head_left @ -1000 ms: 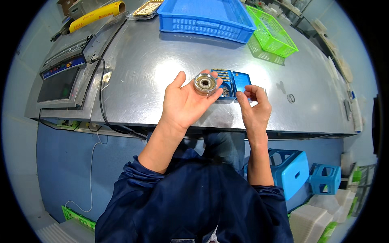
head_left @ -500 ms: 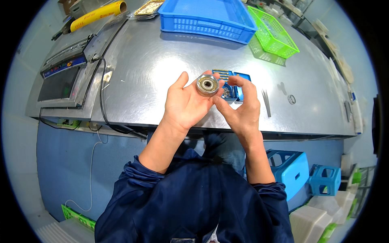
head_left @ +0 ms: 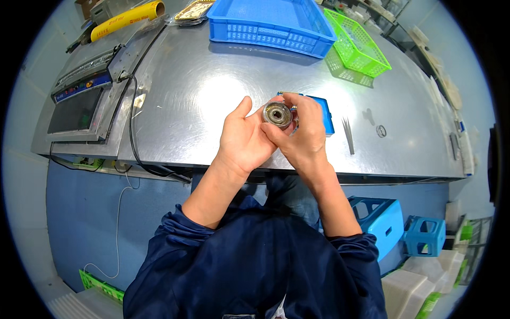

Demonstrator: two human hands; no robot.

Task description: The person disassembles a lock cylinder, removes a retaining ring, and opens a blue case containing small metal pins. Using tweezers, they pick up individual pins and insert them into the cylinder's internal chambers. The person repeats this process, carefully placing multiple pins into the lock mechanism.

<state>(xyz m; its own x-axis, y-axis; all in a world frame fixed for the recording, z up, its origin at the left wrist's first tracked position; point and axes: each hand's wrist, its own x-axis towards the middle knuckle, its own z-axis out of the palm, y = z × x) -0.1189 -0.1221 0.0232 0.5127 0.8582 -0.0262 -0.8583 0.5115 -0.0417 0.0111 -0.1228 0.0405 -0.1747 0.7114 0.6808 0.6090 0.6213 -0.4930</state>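
Observation:
A round metal piece (head_left: 277,114) with a ringed hub and a shiny clear-looking rim, bearing-like in shape, faces up above the table's front part. My left hand (head_left: 241,139) supports it from below, palm up, on its fingers, with the thumb stretched away. From the right, my right hand (head_left: 304,135) grips the rim between thumb and fingers. Just behind my hands lies an opened blue case (head_left: 325,116), mostly covered by my right hand. Pointed metal tweezers (head_left: 348,135) and a thin metal ring (head_left: 381,131) lie to the right.
A blue crate (head_left: 271,33) and a green basket (head_left: 366,61) stand at the back of the steel table (head_left: 180,101). On the left sits a machine (head_left: 79,101) with a black cable (head_left: 133,122), near a yellow roll (head_left: 127,22). Blue stools (head_left: 385,228) stand below right.
My right hand has moved left and closed its thumb and fingers on the metal piece's rim. The piece has shifted slightly right and down; my right hand now covers more of the blue case.

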